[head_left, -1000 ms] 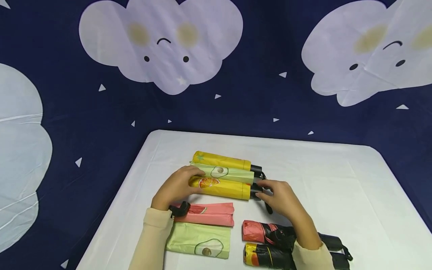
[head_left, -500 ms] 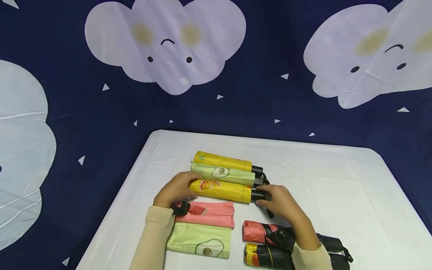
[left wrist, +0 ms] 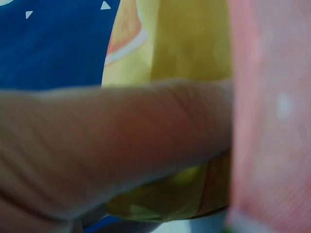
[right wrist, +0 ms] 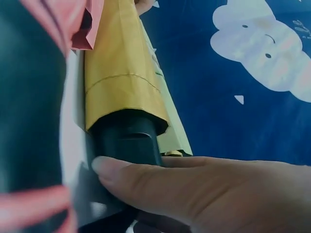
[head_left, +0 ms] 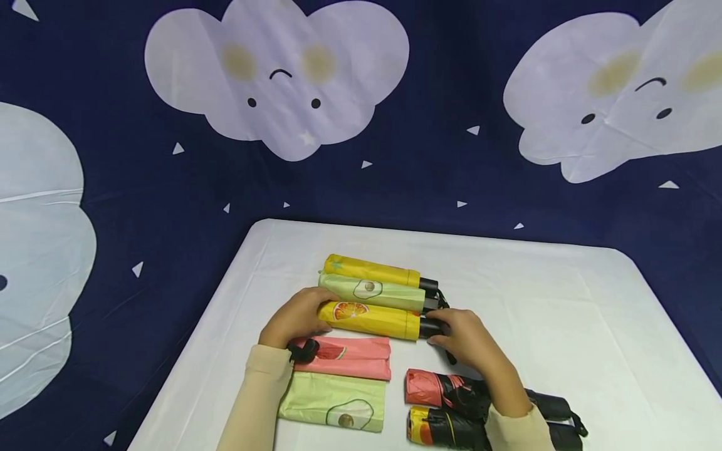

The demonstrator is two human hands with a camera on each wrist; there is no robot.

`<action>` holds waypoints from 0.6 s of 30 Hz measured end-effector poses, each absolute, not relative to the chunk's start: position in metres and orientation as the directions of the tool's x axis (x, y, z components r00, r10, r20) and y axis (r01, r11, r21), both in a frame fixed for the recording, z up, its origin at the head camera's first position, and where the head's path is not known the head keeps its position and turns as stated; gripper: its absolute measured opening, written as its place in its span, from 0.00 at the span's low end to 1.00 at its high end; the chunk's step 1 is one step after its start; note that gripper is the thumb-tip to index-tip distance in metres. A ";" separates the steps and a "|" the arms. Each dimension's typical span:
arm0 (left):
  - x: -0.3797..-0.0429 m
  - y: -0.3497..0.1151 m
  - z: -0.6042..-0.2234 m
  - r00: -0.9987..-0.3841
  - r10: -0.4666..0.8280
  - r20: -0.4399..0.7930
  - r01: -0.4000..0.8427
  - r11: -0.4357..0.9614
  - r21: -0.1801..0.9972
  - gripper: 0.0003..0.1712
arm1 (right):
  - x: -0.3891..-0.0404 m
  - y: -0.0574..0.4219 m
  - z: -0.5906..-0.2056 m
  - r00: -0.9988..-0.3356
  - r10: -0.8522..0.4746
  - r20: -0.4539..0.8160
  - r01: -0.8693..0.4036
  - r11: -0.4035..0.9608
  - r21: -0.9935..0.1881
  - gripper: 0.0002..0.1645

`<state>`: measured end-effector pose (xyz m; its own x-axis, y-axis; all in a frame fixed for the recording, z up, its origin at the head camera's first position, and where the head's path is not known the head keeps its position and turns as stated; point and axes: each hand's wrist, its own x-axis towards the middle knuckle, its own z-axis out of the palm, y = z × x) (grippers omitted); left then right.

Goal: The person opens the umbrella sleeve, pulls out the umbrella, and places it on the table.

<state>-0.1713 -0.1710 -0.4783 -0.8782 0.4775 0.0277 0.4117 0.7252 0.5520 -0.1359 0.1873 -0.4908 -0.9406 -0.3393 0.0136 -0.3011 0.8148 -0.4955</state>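
1. the citrus-print umbrella is gripped by the left hand, its black handle pinched by the right hand.
2. it is laid beside the avocado-print umbrella, with the far yellow umbrella beyond; all three seem sleeved.
3. apparently left unsleeved: the pink-and-black umbrella and yellow-and-black umbrella, near a flat pink sleeve and green sleeve.

white table – on it folded umbrellas, pink pouch, green pouch
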 end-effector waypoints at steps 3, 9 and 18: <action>-0.171 -0.173 -0.475 -0.871 0.491 0.034 0.420 0.705 0.572 0.30 | -0.137 0.192 -0.489 -0.934 -0.357 0.029 -0.319 0.792 -0.520 0.27; -0.170 -0.181 -0.466 -0.876 0.474 0.092 0.398 0.601 0.693 0.32 | -0.135 0.208 -0.480 -0.932 -0.355 0.068 -0.301 0.660 -0.688 0.27; -0.166 -0.189 -0.450 -0.867 0.436 0.240 0.340 0.168 0.925 0.30 | -0.128 0.233 -0.456 -0.955 -0.292 0.041 -0.133 0.303 -0.944 0.25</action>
<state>-0.1664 -0.1887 -0.4501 -0.8675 0.4356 0.2402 0.3403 0.1675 0.9253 -0.1285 0.2326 -0.4557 -0.9555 -0.2922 0.0413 -0.1333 0.3026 -0.9437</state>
